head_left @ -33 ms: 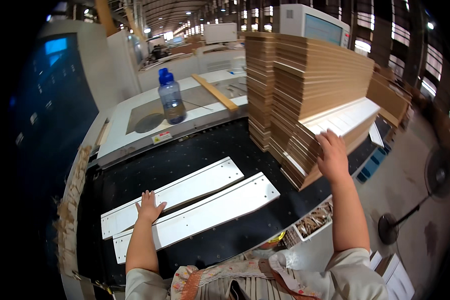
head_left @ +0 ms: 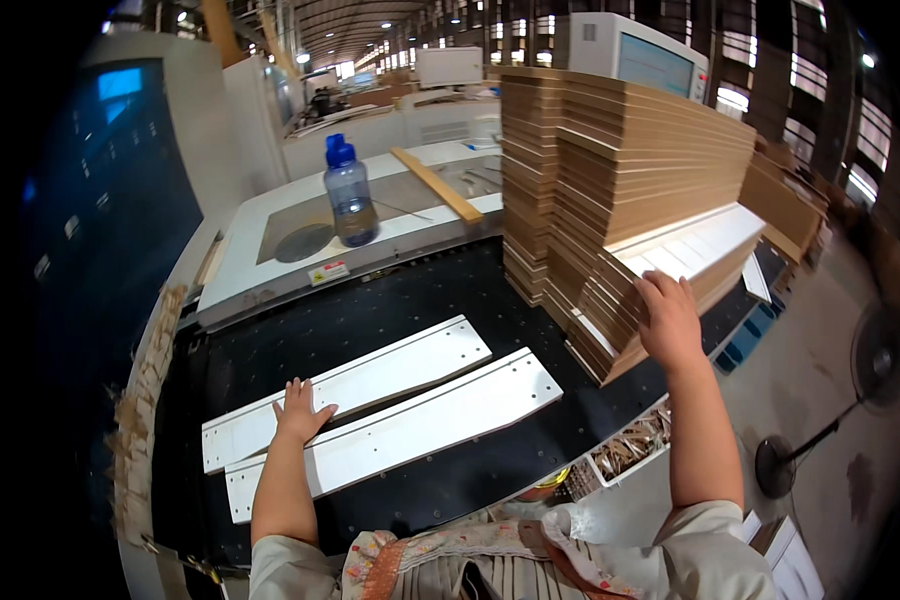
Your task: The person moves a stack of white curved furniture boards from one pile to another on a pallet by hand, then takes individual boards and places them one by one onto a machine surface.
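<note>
Two long white boards with small drilled holes lie side by side on a black work surface. My left hand rests flat with spread fingers on the far board, its wrist crossing toward the near board. To the right rises a tall stack of brown-edged boards. Its lower front part is topped by white boards. My right hand touches the near edge of that lower part, fingers reaching loosely over the top and not closed round a board.
A blue-capped water bottle and a wooden strip are on the white machine bed behind. At the right, a fan stands on the floor. A crate of scraps sits below the table's front edge. A monitor is behind the stack.
The view has shifted very slightly. The fingers of my right hand look a little closer together at the stack's edge; my left hand and the two boards have not moved.
</note>
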`<state>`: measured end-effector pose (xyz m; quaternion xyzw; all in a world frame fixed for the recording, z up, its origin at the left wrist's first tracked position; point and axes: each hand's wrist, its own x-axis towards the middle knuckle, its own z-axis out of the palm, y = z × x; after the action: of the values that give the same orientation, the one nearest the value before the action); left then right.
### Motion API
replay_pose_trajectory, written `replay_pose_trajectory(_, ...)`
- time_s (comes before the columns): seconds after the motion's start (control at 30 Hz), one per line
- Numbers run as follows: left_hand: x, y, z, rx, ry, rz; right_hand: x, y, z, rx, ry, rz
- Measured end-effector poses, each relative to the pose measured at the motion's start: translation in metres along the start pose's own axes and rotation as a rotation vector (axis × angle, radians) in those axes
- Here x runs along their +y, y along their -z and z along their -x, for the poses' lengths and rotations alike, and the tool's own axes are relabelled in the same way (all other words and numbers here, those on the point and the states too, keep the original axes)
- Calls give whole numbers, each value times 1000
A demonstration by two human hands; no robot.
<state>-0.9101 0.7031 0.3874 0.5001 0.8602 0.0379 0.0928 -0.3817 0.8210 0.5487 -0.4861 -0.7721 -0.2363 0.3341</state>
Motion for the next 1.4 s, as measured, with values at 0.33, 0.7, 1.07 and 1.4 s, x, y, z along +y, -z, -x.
replay_pose_trajectory(0.33,-16,25,8,18,-150,-43,13,21,-15,-266,136,45)
replay_pose_trajectory(0.7,-15,52,-4,-53,-273,152,10,19,-10,-244,88,9)
replay_pose_trajectory(1.07,2,53,56,47,-485,216,14,14,-6,-158,61,-4)
replay_pose_trajectory(1.4,31,22,118,-19,-462,110,51,22,-16,-275,-42,-424)
